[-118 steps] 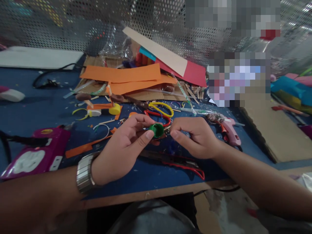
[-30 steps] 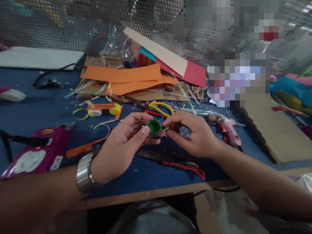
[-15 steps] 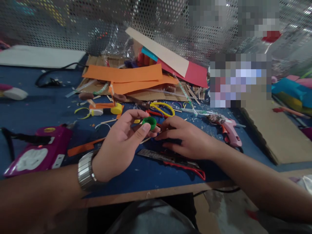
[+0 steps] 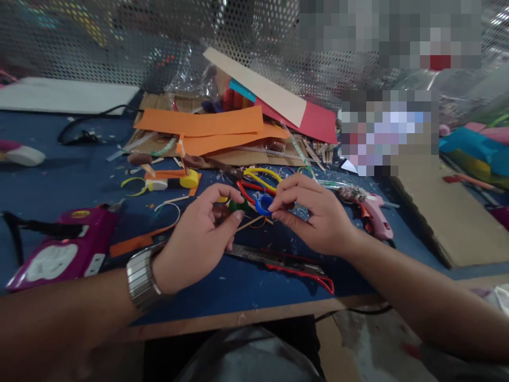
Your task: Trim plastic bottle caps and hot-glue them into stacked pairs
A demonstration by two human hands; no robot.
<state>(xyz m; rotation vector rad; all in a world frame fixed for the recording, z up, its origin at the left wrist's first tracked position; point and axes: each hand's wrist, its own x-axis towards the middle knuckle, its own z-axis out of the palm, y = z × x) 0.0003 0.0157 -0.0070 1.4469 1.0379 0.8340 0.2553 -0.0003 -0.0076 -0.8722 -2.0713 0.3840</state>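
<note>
**Two bottle caps, one in each hand, over a cluttered craft table**

Table point(image 4: 207, 302): blue top, spanning the frame, scattered with scraps.
Cardboard sheet point(image 4: 457, 228): brown, flat, at right.
White board point(image 4: 67, 95): flat, upper left.
Orange paper point(image 4: 199, 121): long pieces overlapping on cardboard, upper centre.
Left hand point(image 4: 191, 244): centre, fingers and thumb closed on the green cap, partly covering it.
Right hand point(image 4: 318, 217): right of centre, fingertips pinching the blue cap by its right side.
Purple box point(image 4: 67, 254): white panel on top, black cable, lower left.
Red-handled tool point(image 4: 286, 261): long metal blade, lying just below the hands.
Scissors point(image 4: 235, 172): yellow and red handles, just above the caps.
Glue gun point(image 4: 377, 216): pink, right of the right hand.
Blue cap point(image 4: 262, 205): centre, apart from the green one.
Green cap point(image 4: 238, 206): centre, left of the blue one.
</note>
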